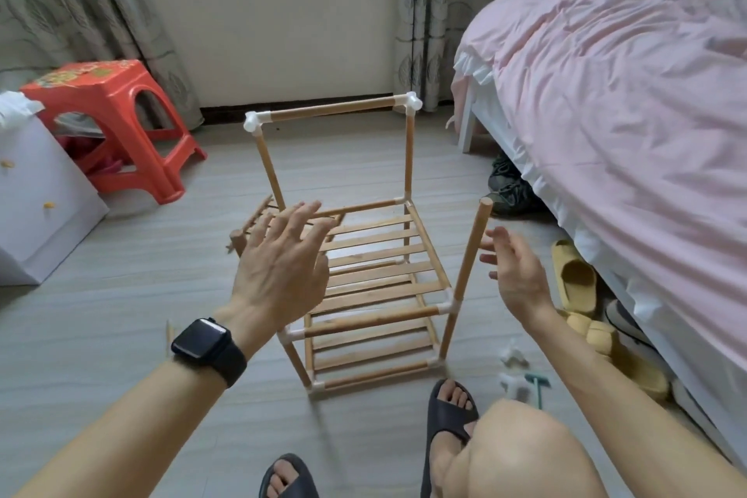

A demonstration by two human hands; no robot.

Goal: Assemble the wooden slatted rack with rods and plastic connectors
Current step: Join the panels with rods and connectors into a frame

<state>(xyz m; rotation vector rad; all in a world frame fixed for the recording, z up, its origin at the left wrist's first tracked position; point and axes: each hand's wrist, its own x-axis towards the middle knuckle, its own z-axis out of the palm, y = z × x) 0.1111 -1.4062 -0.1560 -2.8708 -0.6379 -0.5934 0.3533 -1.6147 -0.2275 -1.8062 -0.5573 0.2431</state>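
The bed (626,93) lay right of both hands. The rack (376,255) stood on the floor (121,336) between them, with two slatted shelves joined and its back frame up. The left hand (283,267) hovered over the rack's near-left corner, fingers spread, holding nothing. The right hand (517,275), fingers loosely apart and empty, was just right of the upright front rod (473,251). Blurred white pieces, probably connectors (513,356), lay below the right wrist.
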